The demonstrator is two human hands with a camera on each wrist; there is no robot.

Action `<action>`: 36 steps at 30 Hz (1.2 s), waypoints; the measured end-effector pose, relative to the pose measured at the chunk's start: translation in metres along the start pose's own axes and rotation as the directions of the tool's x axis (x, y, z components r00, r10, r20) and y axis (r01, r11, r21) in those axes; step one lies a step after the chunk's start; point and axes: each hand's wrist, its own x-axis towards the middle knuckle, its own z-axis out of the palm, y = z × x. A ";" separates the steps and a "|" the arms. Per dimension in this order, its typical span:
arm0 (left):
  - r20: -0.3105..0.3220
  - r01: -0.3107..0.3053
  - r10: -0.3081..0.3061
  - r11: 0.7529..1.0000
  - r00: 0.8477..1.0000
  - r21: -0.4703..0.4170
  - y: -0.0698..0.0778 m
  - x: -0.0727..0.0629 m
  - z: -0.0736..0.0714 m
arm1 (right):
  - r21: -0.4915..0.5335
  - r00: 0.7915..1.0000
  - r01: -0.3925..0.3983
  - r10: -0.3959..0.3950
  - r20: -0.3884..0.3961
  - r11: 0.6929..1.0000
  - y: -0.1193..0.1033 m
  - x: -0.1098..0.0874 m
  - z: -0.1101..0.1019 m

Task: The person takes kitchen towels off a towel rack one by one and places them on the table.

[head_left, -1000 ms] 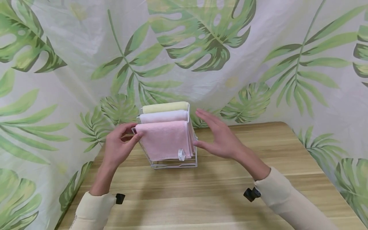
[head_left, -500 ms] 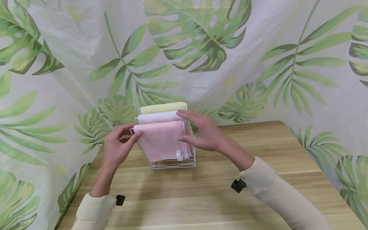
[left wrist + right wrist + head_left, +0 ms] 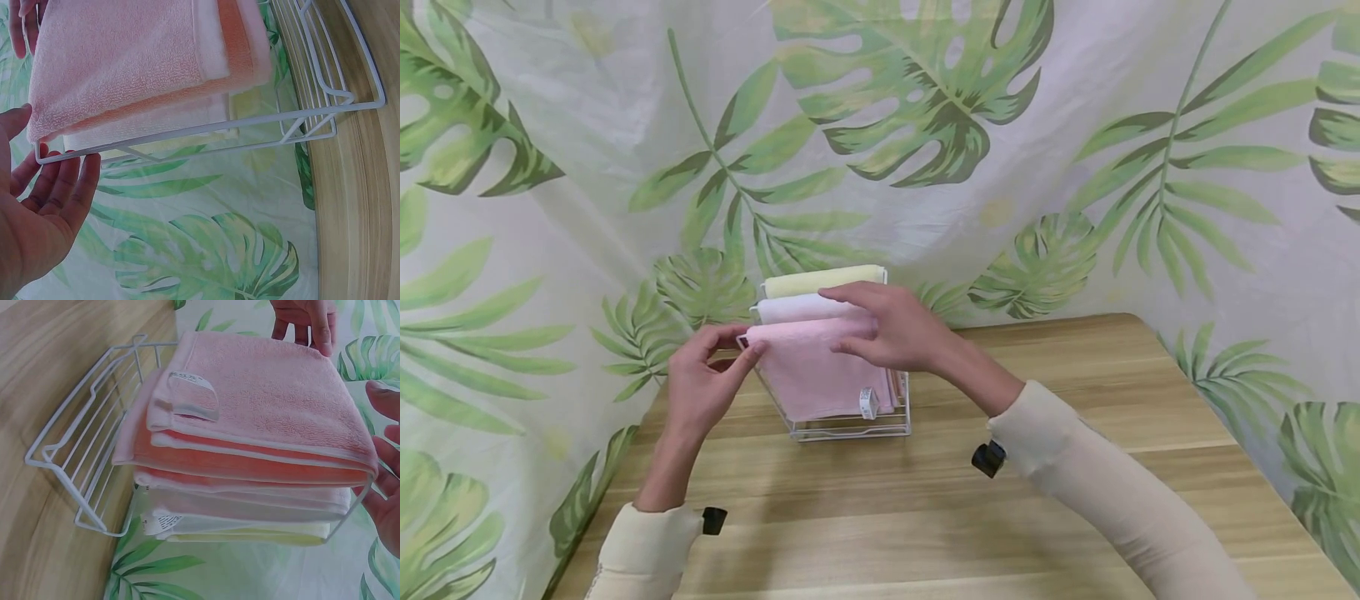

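Observation:
A white wire towel rack (image 3: pixel 850 434) stands on the table with folded towels draped over its bars. The pink towel (image 3: pixel 808 375) hangs in front, with a white label (image 3: pixel 868 403) near its lower right. Behind it hang a white towel (image 3: pixel 790 309) and a yellow towel (image 3: pixel 823 280). My left hand (image 3: pixel 696 379) holds the rack's front left top corner, its thumb on the pink towel's edge and its fingers behind the wire. Fingers spread, my right hand (image 3: pixel 902 329) is over the right part of the pink and white towels; whether it touches them I cannot tell.
The rack stands toward the back of the wooden table (image 3: pixel 865 517). A leaf-printed cloth (image 3: pixel 970 225) hangs close behind it and along the left side.
My right hand has moved left, from beside the rack to over the tops of the pink and white towels. The left hand keeps its place at the rack corner.

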 end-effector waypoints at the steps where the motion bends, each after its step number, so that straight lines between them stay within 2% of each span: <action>1: 0.000 -0.001 0.001 1.000 1.000 0.000 0.000 0.000 0.000 | -0.001 1.000 -0.007 0.007 0.016 1.000 0.000 0.002 0.000; 11: -0.005 0.009 -0.009 1.000 1.000 0.017 -0.002 0.001 0.001 | -0.027 0.989 -0.026 0.030 0.148 0.999 -0.001 0.025 0.002; 21: 0.005 0.001 -0.002 1.000 1.000 0.009 -0.003 0.001 0.001 | 0.064 0.980 -0.104 0.091 0.178 0.993 -0.004 0.044 0.006; 28: 0.010 -0.002 0.002 1.000 1.000 0.003 -0.002 0.001 0.002 | 0.127 0.968 -0.149 0.119 0.220 0.981 -0.001 0.047 0.012; 36: 0.007 -0.015 0.015 1.000 1.000 0.000 -0.003 0.001 0.003 | 0.062 0.965 -0.129 0.111 0.239 0.990 0.006 0.043 0.019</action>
